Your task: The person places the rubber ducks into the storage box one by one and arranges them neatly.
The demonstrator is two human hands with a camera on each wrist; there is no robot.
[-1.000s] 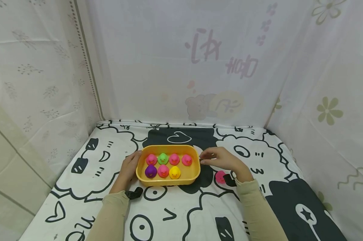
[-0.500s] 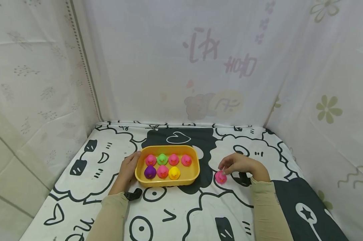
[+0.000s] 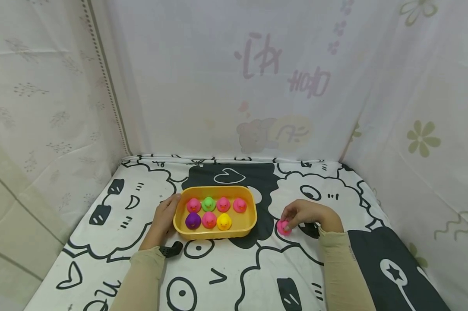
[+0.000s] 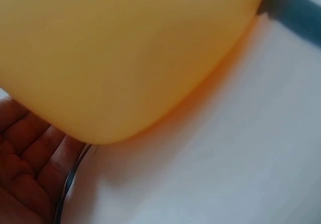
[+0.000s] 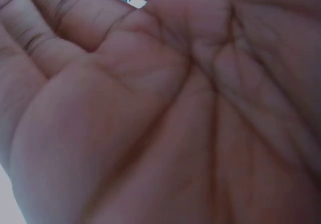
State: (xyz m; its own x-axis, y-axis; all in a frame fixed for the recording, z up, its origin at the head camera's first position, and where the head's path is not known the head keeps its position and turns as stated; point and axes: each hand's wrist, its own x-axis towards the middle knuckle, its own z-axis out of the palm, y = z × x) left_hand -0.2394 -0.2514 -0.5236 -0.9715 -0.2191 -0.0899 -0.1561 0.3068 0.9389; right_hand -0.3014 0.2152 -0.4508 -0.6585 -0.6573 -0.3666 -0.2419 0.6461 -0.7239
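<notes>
My left hand (image 3: 165, 216) lies along the left end of a yellow plastic tray (image 3: 218, 233), fingers against its outer wall. In the left wrist view the fingers (image 4: 37, 143) of that hand run fairly straight behind the tray wall (image 4: 125, 73). To the right of the tray my right hand (image 3: 309, 214) pinches a pink toy duck (image 3: 283, 228) between thumb and fingers, low over the cloth. The duck is partly hidden by the fingertips. The right wrist view holds mostly the palm (image 5: 150, 108), and the duck is out of sight there.
Several toy ducks sit in the tray in two rows: pink ones, a green duck (image 3: 208, 204), a purple duck (image 3: 193, 220) and a yellow duck (image 3: 224, 221). A black-and-white cartoon cloth (image 3: 214, 276) covers the table. Pale printed curtains (image 3: 199, 86) hang around it.
My right hand has moved from the tray's right end to the pink duck on the right, and its fingers have closed on it. The left hand stays at the tray.
</notes>
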